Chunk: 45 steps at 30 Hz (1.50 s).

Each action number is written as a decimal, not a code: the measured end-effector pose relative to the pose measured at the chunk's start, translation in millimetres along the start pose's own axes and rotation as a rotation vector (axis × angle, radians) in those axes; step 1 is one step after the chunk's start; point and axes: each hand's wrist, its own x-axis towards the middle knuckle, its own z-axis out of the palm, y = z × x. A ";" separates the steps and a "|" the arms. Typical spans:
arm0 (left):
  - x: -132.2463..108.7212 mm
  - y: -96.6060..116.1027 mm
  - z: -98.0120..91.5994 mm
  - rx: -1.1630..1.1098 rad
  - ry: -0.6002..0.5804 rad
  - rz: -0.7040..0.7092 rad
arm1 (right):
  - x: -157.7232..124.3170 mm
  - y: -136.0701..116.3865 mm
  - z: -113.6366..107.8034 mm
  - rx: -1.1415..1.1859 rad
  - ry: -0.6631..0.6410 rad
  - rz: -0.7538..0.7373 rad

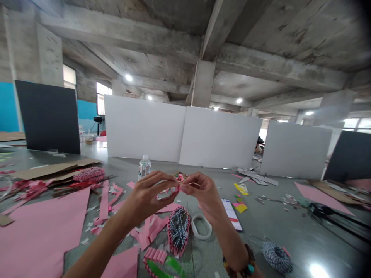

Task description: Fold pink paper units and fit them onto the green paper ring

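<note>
My left hand [147, 197] and my right hand [203, 195] are raised in front of me, fingertips meeting in a pinch on a small pink paper piece [177, 188]. Both hands are closed on it. Below them on the grey table [290, 231] stands a folded paper model [178, 229] made of black-and-white and pink pieces. A roll of clear tape [202, 226] lies beside it, and a phone [232, 214] lies under my right wrist. A beaded bracelet [242, 268] sits on my right wrist.
Pink paper sheets [37, 231] and strips cover the left of the table, with a pink folded ring [89, 174] and cardboard behind. A water bottle [144, 166] stands mid-table. White boards [182, 135] and black boards [48, 116] wall the table. A black-and-white ring [276, 258] lies at right.
</note>
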 end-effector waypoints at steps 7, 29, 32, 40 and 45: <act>3.3 0.9 0.6 0.004 0.006 -0.066 | -3.1 -2.0 2.8 -0.048 0.014 -0.034; 3.6 3.3 5.4 -0.097 -0.022 -0.069 | -23.7 -7.5 21.2 -0.625 0.012 -0.470; 4.4 6.2 7.3 -0.149 -0.062 -0.062 | -19.1 -3.4 18.5 -0.606 0.091 -0.441; 8.1 13.4 7.3 -0.223 -0.044 -0.087 | -13.4 6.6 17.2 0.045 -0.303 0.060; 8.6 14.2 7.8 -0.262 -0.043 -0.149 | -14.2 10.7 22.8 0.297 -0.361 0.106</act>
